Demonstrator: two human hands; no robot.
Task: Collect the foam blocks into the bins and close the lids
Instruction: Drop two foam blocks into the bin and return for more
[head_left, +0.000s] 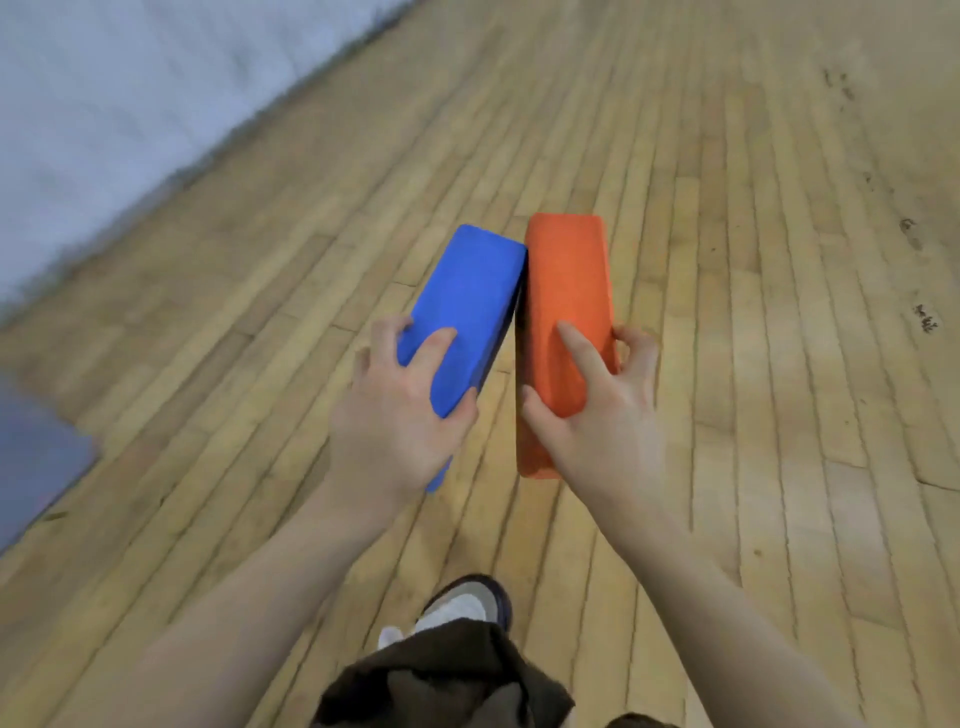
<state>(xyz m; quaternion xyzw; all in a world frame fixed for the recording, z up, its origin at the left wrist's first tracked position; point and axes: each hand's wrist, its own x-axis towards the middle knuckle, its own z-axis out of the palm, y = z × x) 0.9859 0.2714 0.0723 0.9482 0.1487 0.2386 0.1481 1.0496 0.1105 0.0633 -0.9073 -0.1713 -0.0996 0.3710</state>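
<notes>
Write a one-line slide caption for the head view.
Left hand carries blue block, right hand orange block.

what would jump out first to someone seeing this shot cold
Two bright foam blocks in the centre: a blue block gripped by the left hand and an orange block gripped by the right hand, their far top corners touching. Behind them runs a worn wooden plank floor, with a pale wall at upper left and a shoe at the bottom. No bin is in view.
</notes>
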